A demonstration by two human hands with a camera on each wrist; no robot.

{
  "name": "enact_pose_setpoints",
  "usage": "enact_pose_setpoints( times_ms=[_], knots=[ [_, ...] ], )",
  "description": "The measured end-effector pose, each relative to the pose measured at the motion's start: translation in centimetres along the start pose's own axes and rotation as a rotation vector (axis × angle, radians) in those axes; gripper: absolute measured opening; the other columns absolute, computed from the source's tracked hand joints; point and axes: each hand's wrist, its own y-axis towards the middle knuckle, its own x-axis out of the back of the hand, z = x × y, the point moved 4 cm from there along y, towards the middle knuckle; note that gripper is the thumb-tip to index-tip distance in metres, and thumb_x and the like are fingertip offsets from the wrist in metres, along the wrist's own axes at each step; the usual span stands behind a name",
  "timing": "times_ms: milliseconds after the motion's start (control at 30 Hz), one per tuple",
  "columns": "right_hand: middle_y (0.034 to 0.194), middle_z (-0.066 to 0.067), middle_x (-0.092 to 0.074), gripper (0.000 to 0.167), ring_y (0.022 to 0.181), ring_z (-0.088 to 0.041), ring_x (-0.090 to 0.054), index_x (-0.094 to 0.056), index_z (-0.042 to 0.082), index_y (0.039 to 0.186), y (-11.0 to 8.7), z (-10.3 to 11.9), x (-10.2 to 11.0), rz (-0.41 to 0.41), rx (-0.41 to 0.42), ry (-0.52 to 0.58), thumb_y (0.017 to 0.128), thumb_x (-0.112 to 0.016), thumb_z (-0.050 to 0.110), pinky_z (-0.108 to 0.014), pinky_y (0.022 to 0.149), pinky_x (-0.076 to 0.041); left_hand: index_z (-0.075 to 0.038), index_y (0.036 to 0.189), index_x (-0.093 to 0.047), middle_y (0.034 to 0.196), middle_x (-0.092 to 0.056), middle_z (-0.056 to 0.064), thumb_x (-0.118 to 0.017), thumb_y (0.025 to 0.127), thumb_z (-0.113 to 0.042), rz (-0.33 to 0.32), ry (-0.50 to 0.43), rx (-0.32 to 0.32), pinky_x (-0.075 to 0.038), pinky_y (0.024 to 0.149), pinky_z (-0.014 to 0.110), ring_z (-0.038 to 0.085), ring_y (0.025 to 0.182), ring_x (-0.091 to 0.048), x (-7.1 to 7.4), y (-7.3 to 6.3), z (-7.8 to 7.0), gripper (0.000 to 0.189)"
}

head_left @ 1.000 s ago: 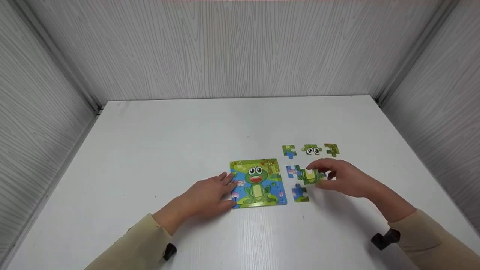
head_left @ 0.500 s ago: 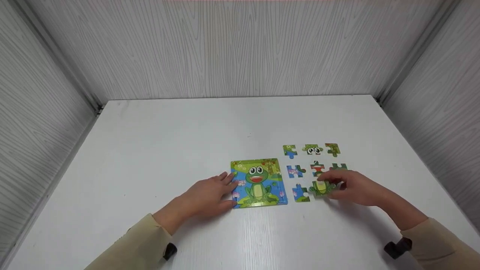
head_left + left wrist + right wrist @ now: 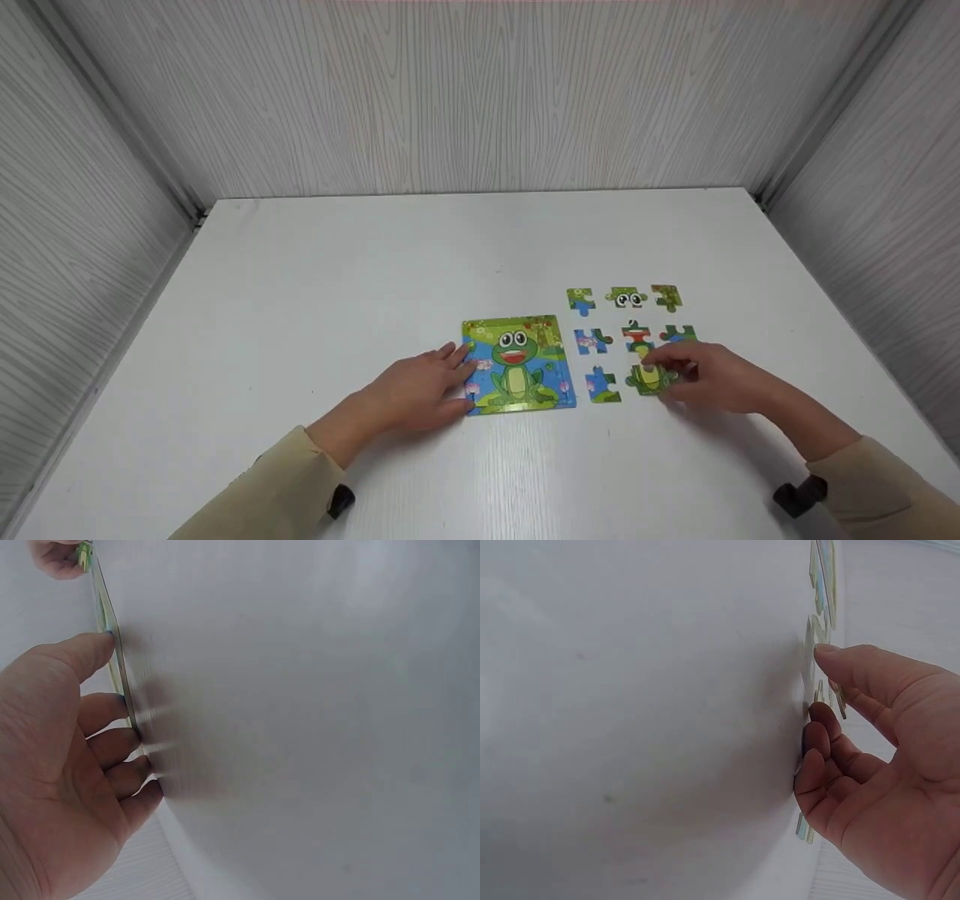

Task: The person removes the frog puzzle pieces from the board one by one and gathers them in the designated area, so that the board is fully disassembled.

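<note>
A square frog puzzle board lies flat on the white table. My left hand rests against the board's left edge with straight fingers; in the left wrist view the fingertips touch the board's thin edge. To the right, my right hand pinches a green frog-belly piece that lies on the table in the bottom row of the loose pieces. In the right wrist view, the curled fingers of that hand meet the tabletop.
Several loose pieces lie in rows right of the board: three at the back, three in the middle, and a blue one beside the held piece. Grey panelled walls close in the table on three sides.
The right hand carried the frog-belly piece from the middle row toward me and to the right, down into the bottom row. The left hand and board stayed still.
</note>
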Motion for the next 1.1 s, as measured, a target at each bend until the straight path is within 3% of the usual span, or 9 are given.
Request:
enact_pose_setpoints(
  times_ms=[233, 533, 1100],
  knots=[
    [0.111, 0.001, -0.065, 0.042, 0.101, -0.022, -0.056, -0.072, 0.018, 0.131, 0.19, -0.09, -0.01, -0.015, 0.015, 0.016, 0.091, -0.086, 0.022, -0.028, 0.082, -0.051, -0.014, 0.164, -0.043, 0.171, -0.034, 0.007, -0.053, 0.106, -0.051, 0.006, -0.004, 0.020, -0.032, 0.125, 0.049, 0.028, 0.159, -0.028, 0.14, -0.03, 0.08, 0.069],
    [0.106, 0.000, -0.062, 0.040, 0.097, -0.022, -0.053, -0.074, 0.020, 0.128, 0.20, -0.53, -0.22, -0.013, -0.004, 0.019, 0.090, -0.086, 0.026, -0.028, 0.079, -0.047, -0.015, 0.164, -0.042, 0.171, -0.034, 0.007, -0.055, 0.105, -0.051, 0.017, -0.011, 0.027, -0.032, 0.125, 0.049, 0.028, 0.159, -0.028, 0.14, -0.08, 0.02, 0.070],
    [0.111, 0.001, -0.062, 0.044, 0.100, -0.022, -0.052, -0.074, 0.020, 0.131, -0.04, -0.92, -0.47, -0.015, -0.007, 0.020, 0.090, -0.087, 0.023, -0.028, 0.081, -0.046, -0.013, 0.163, -0.043, 0.171, -0.033, 0.008, -0.052, 0.106, -0.051, 0.008, -0.022, 0.015, -0.033, 0.125, 0.049, 0.029, 0.159, -0.028, 0.01, -0.26, -0.09, 0.069]
  ],
)
